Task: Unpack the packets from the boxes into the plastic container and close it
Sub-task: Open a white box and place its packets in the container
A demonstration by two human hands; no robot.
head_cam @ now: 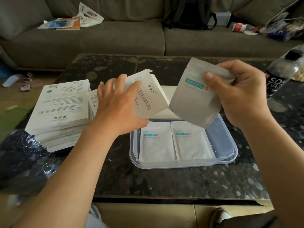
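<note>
Right hand (pixel 236 96) pinches a grey packet (pixel 194 102) by its top edge, thumb in front and fingers curled behind. The packet hangs tilted over the far right part of the plastic container (pixel 230 155). Left hand (pixel 118 104) grips the opened box (pixel 148 94) across its face and holds it tilted just at the container's 10 o'clock, its lower corner close to the packet. Two packets (pixel 156 142) lie flat side by side in the container, filling its left and middle and leaving a bare strip along its 3 o'clock side. The white lid (pixel 171 92) lies on the counter (pixel 148 181) at the container's 12 o'clock, partly hidden by box and packet. To do this step well, I judge the packet should be laid flat on the pair inside, edges squared. On the narrow strip it would ride up the wall and stop the lid seating. Whether the box holds more cannot be told. Once empty, it is best set apart from the stack of boxes (pixel 60 104) at 9 o'clock. A dark bottle (pixel 279 74) stands at 2 o'clock, and a sofa (pixel 115 38) runs beyond.
</note>
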